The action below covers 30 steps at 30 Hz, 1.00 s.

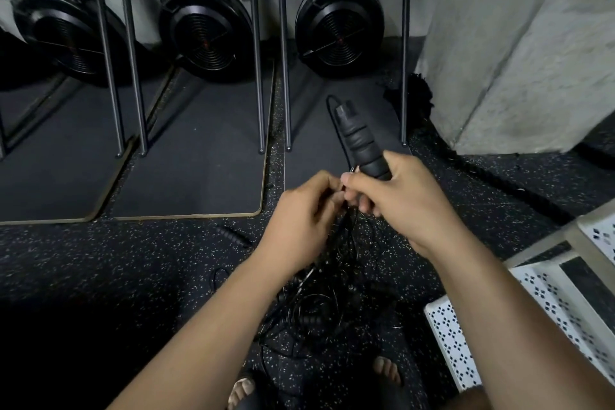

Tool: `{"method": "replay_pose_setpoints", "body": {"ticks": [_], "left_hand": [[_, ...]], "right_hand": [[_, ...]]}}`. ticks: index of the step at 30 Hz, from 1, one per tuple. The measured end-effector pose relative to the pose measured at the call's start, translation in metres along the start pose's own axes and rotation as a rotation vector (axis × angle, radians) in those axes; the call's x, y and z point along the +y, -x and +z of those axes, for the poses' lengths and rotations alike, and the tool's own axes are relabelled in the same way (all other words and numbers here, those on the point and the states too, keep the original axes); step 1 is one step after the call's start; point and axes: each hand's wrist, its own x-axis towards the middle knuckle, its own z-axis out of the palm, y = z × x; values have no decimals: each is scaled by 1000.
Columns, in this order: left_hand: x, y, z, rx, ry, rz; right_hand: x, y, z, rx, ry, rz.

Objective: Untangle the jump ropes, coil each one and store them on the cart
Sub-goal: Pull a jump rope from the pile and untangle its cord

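My right hand grips a black ribbed jump rope handle that points up and away from me, its thin cord looping off the top end. My left hand pinches thin black cords just left of the right thumb. Below both hands hangs a tangle of black jump ropes, spilling onto the speckled floor with several ribbed handles mixed in. One more black handle lies alone on the floor to the left. The white perforated cart stands at the lower right.
Three black fan wheels of rowing machines stand upright against the back wall on dark mats, with thin metal rails in front. A grey concrete pillar rises at the right. My sandalled feet are just under the tangle.
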Motion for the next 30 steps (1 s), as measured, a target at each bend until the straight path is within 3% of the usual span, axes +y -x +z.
{"method": "replay_pose_setpoints", "body": {"ticks": [5, 9, 12, 17, 24, 30], "left_hand": [[3, -2, 0, 23, 91, -81], [-1, 4, 5, -115, 36, -174], [-4, 3, 6, -113, -119, -165], [-6, -1, 4, -66, -135, -250], [-3, -3, 4, 29, -23, -152], [0, -6, 1, 0, 135, -25]], "right_hand": [[-1, 2, 5, 63, -91, -16], [-19, 10, 3, 71, -269, -75], [-36, 15, -2, 99, -456, -153], [-33, 12, 7, 161, -347, -96], [-30, 10, 5, 133, -368, -87], [-27, 7, 7, 146, -417, -80]]}}
